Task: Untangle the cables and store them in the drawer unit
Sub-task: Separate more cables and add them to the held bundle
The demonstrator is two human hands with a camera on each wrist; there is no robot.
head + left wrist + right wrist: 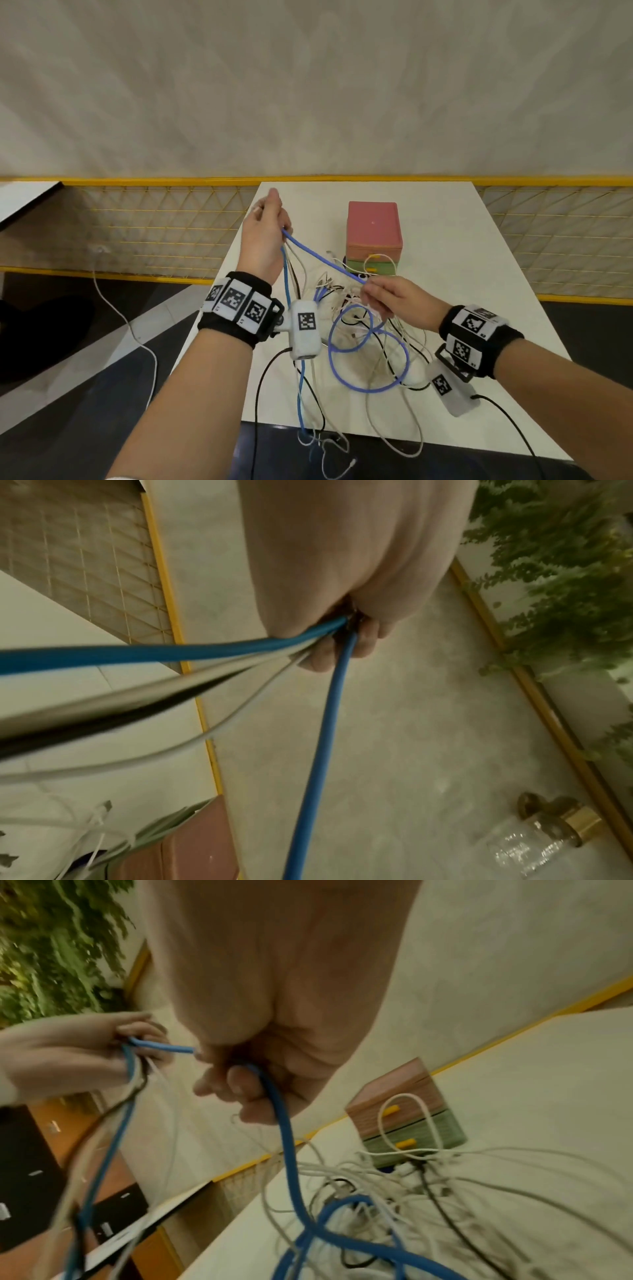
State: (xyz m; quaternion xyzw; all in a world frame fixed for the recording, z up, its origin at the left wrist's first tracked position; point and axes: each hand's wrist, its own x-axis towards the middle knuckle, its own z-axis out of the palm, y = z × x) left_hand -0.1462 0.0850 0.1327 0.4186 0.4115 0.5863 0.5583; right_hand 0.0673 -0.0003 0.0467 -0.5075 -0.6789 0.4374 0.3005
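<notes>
Early in the job, by the look: left hand (pixel 265 236) raised, grip clenched on a bunch of cables (pixel 359 329), right hand (pixel 397 301) pinching the blue cable (pixel 322 257) stretched between. Most still tangled on the near table (pixel 479 274); nothing visibly stored, drawer unit (pixel 374 236) at far centre apparently closed.

A: What colour is the taut cable (pixel 322 258)?
B: Blue; white and black ones (pixel 390 346) tangle below.
A: The drawer unit (pixel 373 236)?
B: Pink over green, yellow handles. White worktop (pixel 479 260); black-and-white checked wristbands (pixel 236 301).
</notes>
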